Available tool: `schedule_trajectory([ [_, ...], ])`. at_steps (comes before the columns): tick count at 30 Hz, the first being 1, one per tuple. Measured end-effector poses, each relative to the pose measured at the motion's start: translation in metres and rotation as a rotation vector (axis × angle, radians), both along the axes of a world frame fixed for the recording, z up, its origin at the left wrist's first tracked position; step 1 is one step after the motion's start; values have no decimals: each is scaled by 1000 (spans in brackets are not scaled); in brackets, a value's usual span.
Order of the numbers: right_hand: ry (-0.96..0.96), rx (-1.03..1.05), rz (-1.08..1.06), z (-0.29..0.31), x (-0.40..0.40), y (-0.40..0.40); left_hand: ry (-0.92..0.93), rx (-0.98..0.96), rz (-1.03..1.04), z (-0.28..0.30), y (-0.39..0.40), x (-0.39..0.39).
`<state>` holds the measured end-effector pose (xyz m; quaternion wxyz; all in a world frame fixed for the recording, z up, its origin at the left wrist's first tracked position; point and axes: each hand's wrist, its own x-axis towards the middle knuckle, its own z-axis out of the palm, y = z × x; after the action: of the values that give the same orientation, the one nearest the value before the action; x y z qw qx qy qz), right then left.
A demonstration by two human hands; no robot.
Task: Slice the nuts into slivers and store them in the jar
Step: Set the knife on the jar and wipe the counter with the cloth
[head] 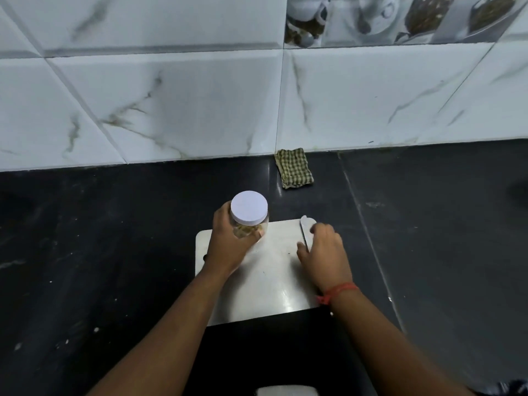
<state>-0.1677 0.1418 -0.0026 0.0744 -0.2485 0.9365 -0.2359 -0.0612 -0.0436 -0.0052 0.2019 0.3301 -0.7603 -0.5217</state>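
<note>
1. Our left hand [228, 244] grips the clear jar [251, 224], white lid [249, 207] on, at frame centre above the cutting board's [265, 284] far left corner.
2. Pale nut slivers [245, 231] show inside.
3. Our right hand [324, 252] rests curled over the knife [303, 228] on the board; we cannot tell its grip.
4. A checked cloth [293, 168] lies on the dark counter [114, 238] by the wall.
</note>
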Motion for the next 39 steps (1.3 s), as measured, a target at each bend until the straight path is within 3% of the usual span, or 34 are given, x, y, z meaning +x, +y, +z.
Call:
schedule_trajectory([
  [3,24,225,-27,-12,12,35,-25,-8,-8,-3,5,5],
  [6,-52,314,-18,-21,21,49,-32,-15,-12,-5,10,8],
  [12,-194,186,-76,-23,15,44,-47,-2,-12,-6,15,10],
  [16,-211,-77,-77,-5,9,34,-44,-5,-6,-5,14,12],
  [19,-164,-301,32,21,5,12,-46,2,-3,-1,10,14],
  [22,-48,-356,223,46,-6,-17,-24,25,-5,3,4,12],
  [28,110,-219,498,67,-34,-74,75,113,-1,14,-22,4],
  [39,227,-110,673,87,-78,-177,107,190,84,30,-100,-22],
])
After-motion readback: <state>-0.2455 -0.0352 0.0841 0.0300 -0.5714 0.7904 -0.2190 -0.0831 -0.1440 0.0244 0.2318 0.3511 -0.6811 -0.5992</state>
